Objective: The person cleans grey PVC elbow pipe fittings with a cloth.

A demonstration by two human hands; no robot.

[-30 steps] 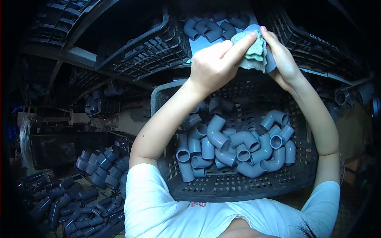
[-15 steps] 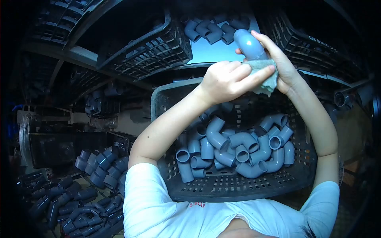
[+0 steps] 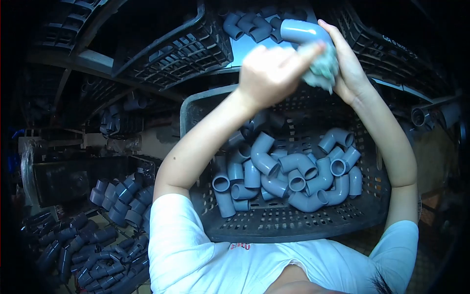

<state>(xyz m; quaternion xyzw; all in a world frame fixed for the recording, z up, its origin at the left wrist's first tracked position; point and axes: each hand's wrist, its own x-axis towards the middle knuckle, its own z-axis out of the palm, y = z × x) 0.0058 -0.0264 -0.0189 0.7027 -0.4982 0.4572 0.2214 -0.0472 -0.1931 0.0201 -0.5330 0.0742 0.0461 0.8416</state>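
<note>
My right hand (image 3: 348, 66) is wrapped around a grey plastic pipe elbow (image 3: 304, 31), held up above the near crate. One end of the elbow points left, and its other end is hidden by the cloth and fingers. A pale green cloth (image 3: 323, 67) is bunched against the elbow, pinched in my left hand (image 3: 271, 73), which is blurred by motion. Below both hands, many loose grey elbows (image 3: 307, 200) lie jumbled in a black plastic crate (image 3: 293, 234).
More elbows (image 3: 254, 27) sit in rows on a pale sheet (image 3: 241, 53) behind my hands. Black crates (image 3: 183, 54) (image 3: 377, 46) flank that sheet. Heaps of grey fittings (image 3: 105, 259) lie at lower left. Pipe fittings (image 3: 422, 117) also show at right.
The elbow has turned from upright to nearly sideways, its end now pointing left. Both hands have moved slightly up, and the cloth has shifted upward along the elbow.
</note>
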